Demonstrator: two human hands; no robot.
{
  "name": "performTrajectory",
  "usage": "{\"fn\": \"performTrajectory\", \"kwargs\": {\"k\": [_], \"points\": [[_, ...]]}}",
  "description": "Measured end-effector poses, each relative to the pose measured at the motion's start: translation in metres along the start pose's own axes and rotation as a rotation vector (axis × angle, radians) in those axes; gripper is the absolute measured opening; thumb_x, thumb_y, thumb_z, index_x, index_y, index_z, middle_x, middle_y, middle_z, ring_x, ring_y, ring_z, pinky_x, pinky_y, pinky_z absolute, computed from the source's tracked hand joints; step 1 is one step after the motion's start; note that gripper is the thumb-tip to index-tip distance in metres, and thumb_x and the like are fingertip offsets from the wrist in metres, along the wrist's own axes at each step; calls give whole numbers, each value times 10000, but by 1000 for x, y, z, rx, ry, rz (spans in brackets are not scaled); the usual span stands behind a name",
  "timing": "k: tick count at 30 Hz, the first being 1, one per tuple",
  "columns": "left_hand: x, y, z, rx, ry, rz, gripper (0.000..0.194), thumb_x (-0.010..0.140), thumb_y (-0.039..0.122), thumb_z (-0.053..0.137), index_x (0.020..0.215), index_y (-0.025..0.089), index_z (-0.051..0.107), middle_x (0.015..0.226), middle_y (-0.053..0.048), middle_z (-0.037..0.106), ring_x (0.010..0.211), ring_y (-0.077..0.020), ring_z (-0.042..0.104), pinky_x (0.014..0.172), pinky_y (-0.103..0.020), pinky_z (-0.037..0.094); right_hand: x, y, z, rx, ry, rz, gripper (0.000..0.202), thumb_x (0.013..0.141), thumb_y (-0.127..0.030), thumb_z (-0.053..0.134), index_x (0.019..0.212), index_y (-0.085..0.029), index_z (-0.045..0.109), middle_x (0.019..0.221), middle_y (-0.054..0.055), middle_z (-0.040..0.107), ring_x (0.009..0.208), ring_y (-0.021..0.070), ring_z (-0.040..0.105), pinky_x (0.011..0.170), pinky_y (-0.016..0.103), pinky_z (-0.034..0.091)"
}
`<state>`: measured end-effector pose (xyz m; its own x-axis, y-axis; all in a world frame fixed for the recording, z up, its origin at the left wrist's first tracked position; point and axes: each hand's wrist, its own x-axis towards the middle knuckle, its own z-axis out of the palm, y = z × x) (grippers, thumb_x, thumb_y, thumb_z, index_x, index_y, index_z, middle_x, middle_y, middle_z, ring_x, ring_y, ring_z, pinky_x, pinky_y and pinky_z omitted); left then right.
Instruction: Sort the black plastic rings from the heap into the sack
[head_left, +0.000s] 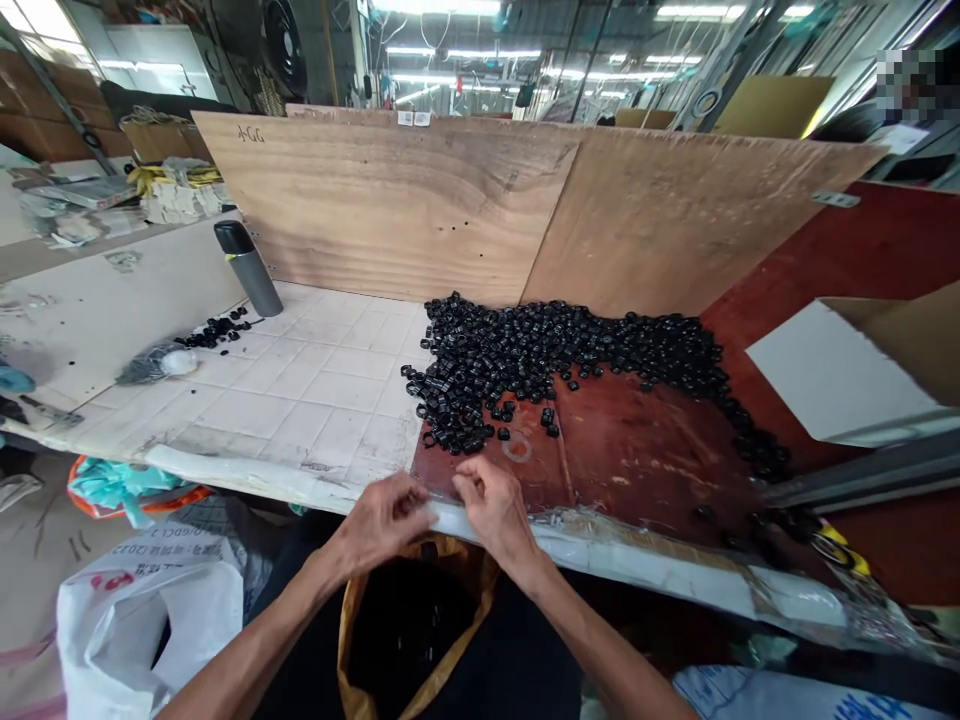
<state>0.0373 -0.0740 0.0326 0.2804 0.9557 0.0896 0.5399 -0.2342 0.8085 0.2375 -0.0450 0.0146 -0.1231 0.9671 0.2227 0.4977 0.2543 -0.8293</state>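
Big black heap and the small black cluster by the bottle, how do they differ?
The big heap is far larger than the small cluster. The heap lies mostly on the red board; the cluster lies on the white surface. Both are made up of small black pieces.

Left hand (382, 520) and right hand (495, 505) bare, fingers slender. Behind them, left forearm (277, 620) and right forearm (592, 630) also bare, slim. Below the hands: plain, near-black clothing (536, 640) over the lap; cut unclear.
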Motion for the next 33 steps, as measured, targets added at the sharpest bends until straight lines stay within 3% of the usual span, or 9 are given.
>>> {"fn": "performTrajectory", "kwargs": {"k": [3, 7, 10, 13, 16, 19, 25, 29, 33], "points": [[44, -11, 3, 141, 298, -62, 158, 832, 191, 694, 987, 185, 663, 836, -2, 641, 694, -161, 625, 695, -292, 513, 27, 13, 3, -295, 25, -197, 160, 875, -137, 580, 984, -200, 678, 944, 76, 671, 779, 204, 645, 683, 281, 486], [79, -25, 11, 279, 289, 4, 183, 804, 129, 699, 973, 194, 676, 1007, -48, 664, 843, -197, 661, 782, -320, 522, 40, 23, 15, -478, 3, -207, 130, 936, -145, 562, 931, -211, 674, 962, 65, 621, 679, 173, 601, 588, 266, 439], [76, -30, 12, 260, 255, 38, 101, 822, 99, 647, 806, 198, 659, 915, -35, 680, 842, -195, 663, 800, -318, 513, 38, 25, 16, -381, 25, -257, 126, 918, -124, 560, 863, -205, 640, 996, 73, 614, 752, 181, 621, 659, 275, 481], [65, -32, 14, 35, 271, 30, 68, 840, 139, 631, 821, 200, 655, 902, -28, 704, 802, -175, 667, 757, -293, 518, 39, 27, 11, -118, 21, -276, 96, 884, -127, 571, 850, -208, 611, 930, 64, 644, 808, 196, 640, 698, 286, 520], [58, -31, 17, -302, 261, -51, 107, 856, 237, 656, 955, 197, 647, 933, -23, 720, 784, -158, 680, 720, -266, 529, 40, 30, 8, 189, 27, -108, 94, 869, -203, 618, 962, -215, 610, 824, 18, 651, 688, 169, 635, 591, 258, 536], [57, -29, 19, -494, 255, -95, 232, 837, 305, 705, 1024, 191, 628, 940, -23, 719, 816, -153, 693, 758, -260, 540, 40, 29, 8, 407, -24, 19, 172, 876, -290, 644, 1029, -216, 616, 906, 25, 670, 662, 159, 663, 546, 261, 576], [58, -26, 19, -427, 251, -101, 265, 774, 240, 711, 1021, 183, 633, 873, -1, 694, 673, -108, 633, 643, -218, 520, 41, 23, 4, 343, -43, -207, 210, 876, -215, 644, 1064, -228, 737, 1114, 73, 708, 1033, 212, 688, 889, 329, 583], [57, -26, 19, -338, 238, -65, 272, 779, 212, 686, 1042, 194, 618, 957, -9, 703, 765, -118, 661, 734, -241, 555, 41, 20, 4, 319, -36, -124, 233, 859, -230, 688, 1089, -210, 711, 993, 56, 748, 864, 194, 712, 782, 304, 587], [56, -28, 19, -487, 220, -52, 246, 798, 236, 711, 1014, 193, 600, 1028, -29, 708, 865, -138, 700, 808, -264, 571, 41, 15, 2, 248, -40, -209, 129, 892, -219, 658, 969, -213, 761, 1013, 71, 755, 943, 213, 708, 881, 342, 567]]}}
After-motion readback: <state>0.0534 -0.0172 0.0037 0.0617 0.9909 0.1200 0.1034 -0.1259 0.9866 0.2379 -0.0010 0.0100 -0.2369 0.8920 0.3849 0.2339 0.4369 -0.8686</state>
